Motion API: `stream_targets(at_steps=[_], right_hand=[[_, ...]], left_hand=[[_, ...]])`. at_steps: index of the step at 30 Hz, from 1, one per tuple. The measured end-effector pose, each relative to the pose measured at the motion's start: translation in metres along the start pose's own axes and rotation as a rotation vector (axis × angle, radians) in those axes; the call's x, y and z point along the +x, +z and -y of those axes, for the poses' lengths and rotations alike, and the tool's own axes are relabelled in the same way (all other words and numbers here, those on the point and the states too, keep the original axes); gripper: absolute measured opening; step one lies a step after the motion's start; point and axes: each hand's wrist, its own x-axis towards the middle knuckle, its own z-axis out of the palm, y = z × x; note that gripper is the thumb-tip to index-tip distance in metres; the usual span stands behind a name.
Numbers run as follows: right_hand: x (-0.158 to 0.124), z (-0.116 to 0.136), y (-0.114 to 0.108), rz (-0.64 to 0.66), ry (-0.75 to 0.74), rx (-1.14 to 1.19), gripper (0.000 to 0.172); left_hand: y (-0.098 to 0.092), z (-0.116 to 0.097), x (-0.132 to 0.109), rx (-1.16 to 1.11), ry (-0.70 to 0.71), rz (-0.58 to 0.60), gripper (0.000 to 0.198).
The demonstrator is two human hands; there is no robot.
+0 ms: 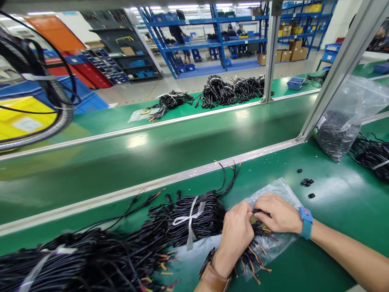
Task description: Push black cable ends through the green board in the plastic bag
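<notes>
My left hand (238, 227), with a brown strap at its wrist, is closed in a pinch at the end of a black cable. Close against it on the right, my right hand (275, 213) has its thumb and fingers pressed round a black cable piece (261, 211). Below both hands, black cables with stripped red and yellow wire ends (253, 257) lie over a clear plastic bag (282, 190). A coiled black cable bundle (197, 217) tied with a white strip sits just left of my left hand.
More tied black cables (60, 263) fill the lower left. Small black parts (306, 182) lie on the green bench at right, near a bag of black parts (338, 134) and a metal post (331, 73). A metal rail (170, 178) runs behind the hands.
</notes>
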Motion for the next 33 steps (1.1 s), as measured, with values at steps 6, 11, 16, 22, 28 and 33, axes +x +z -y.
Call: stream_targets(at_steps=[6,11,16,22,28,33], right_hand=[[0.0028,-0.0004,0.0056,-0.006,0.001,-0.047,0.011],[0.0041,-0.0014,0.0042,-0.044,0.011,-0.020,0.006],[0.0031,-0.0014,0.0020,-0.083,0.046,0.005,0.002],[0.0016,-0.0012,0.0013,-0.067,0.035,0.005,0.004],[0.0006,-0.0027,0.0050,-0.056,-0.015,0.008,0.011],[0.0007,-0.0022,0.0100,-0.048,-0.004,-0.033,0.012]], left_hand=[[0.0008,0.0017,0.0001,-0.032,-0.014,0.010,0.020],[0.0009,0.0022,-0.0009,-0.067,-0.025,0.006,0.018],[-0.0043,0.0019,-0.0006,-0.103,-0.004,0.013,0.017],[-0.0083,0.0020,0.0000,-0.089,0.010,0.030,0.019],[-0.0042,0.0027,-0.0003,-0.047,-0.007,-0.011,0.021],[-0.0008,0.0026,-0.0010,-0.035,-0.011,-0.019,0.021]])
